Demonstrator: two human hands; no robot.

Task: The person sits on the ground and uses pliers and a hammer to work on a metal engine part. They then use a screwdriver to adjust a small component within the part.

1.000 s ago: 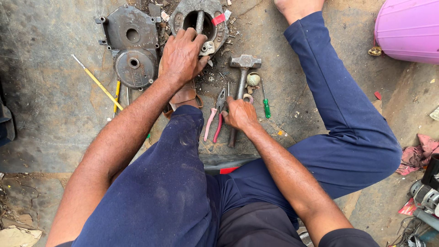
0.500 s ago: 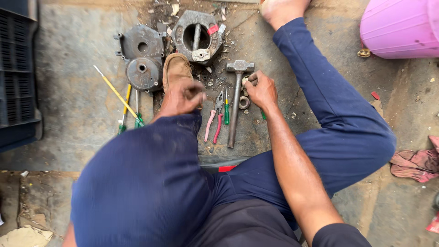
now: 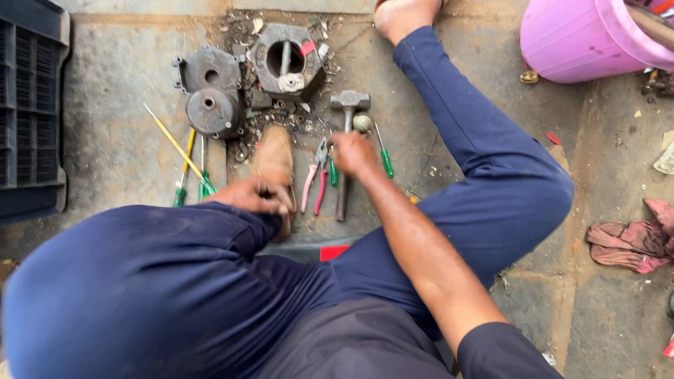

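My left hand [image 3: 256, 193] is blurred, its fingers curled over the heel end of my brown left foot [image 3: 274, 156], by my blue-trousered knee. My right hand [image 3: 351, 151] lies curled over the handle of a grey hammer [image 3: 349, 102] that lies on the concrete floor. Whether it grips the handle is unclear. Pink-handled pliers [image 3: 312, 189] and a green-handled screwdriver [image 3: 385, 160] lie on either side of that hand. A small round part [image 3: 362, 123] sits by the hammer head.
Two dirty grey metal housings [image 3: 286, 60] [image 3: 210, 95] stand beyond the tools amid debris. Yellow and green screwdrivers [image 3: 184, 158] lie at the left. There is a dark crate [image 3: 31, 105] at far left, a pink bucket [image 3: 583, 35] at top right and rags [image 3: 628, 242] at right.
My left hand has drawn back from the round housing to my left foot. My right hand has shifted along the hammer handle. The view has swung left, showing the crate.
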